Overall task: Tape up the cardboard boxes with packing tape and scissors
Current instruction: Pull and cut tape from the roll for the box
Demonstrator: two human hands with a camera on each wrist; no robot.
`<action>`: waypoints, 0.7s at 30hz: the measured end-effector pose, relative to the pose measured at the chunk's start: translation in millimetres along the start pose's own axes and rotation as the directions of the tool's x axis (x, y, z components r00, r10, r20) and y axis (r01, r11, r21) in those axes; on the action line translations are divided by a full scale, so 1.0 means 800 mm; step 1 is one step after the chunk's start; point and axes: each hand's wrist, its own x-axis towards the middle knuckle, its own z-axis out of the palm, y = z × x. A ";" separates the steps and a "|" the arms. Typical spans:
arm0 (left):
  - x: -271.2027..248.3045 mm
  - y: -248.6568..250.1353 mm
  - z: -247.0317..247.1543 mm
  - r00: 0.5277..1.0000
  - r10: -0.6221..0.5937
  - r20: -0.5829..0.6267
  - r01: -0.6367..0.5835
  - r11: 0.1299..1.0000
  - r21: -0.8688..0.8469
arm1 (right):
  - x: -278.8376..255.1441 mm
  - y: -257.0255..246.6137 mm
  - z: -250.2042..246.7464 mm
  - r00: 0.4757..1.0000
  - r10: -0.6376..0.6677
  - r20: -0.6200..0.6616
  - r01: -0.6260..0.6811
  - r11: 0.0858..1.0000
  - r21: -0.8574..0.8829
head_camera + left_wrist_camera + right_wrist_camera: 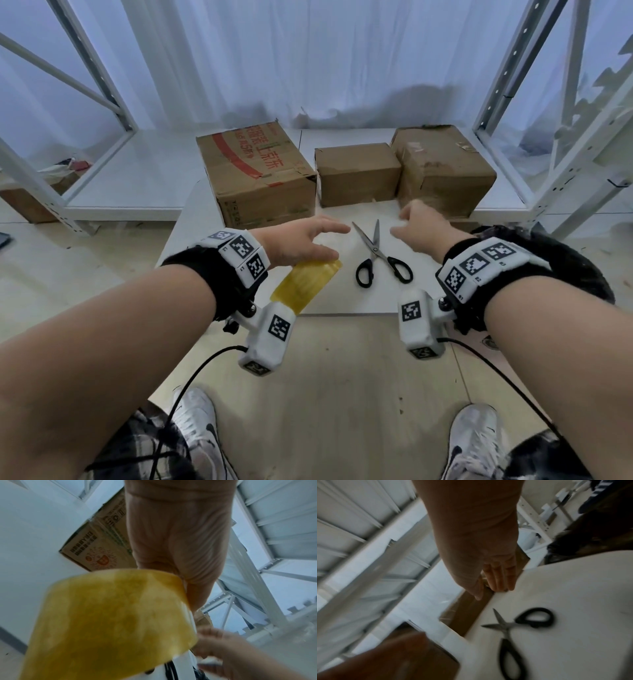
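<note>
Three cardboard boxes stand at the back of the white table (pixel 342 301): a large red-printed box (pixel 260 171), a small plain box (pixel 358 173) and a worn box (pixel 445 168). Black-handled scissors (pixel 380 257) lie on the table with their blades apart. A yellow tape roll (pixel 306 286) sits under my left hand (pixel 330 241), whose fingers are stretched forward while the thumb lies against the roll's edge (pixel 197 595). My right hand (pixel 402 222) hovers right of the scissors near the worn box, fingers relaxed and holding nothing (pixel 494 580).
White metal shelf frames (pixel 96 78) (pixel 534 102) flank the table, with white curtains behind. Another box (pixel 30 205) sits on the floor at the left. A dark furry item (pixel 565 260) lies by my right wrist. Cables (pixel 185 394) hang from both wrist cameras.
</note>
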 end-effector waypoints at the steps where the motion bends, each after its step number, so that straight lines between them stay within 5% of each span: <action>1: 0.002 -0.004 0.000 1.000 -0.014 -0.006 0.014 1.000 -0.017 | 0.000 0.007 0.011 0.999 0.018 0.049 -0.014 0.998 -0.067; 6: 0.009 -0.014 0.000 0.999 -0.042 -0.014 0.042 0.999 -0.011 | 0.000 0.021 0.058 0.984 0.122 0.128 -0.098 0.979 -0.179; 21: 0.014 -0.004 -0.008 0.994 -0.047 -0.101 0.043 0.998 -0.045 | 0.011 -0.001 0.087 0.972 0.229 0.055 -0.205 0.938 -0.281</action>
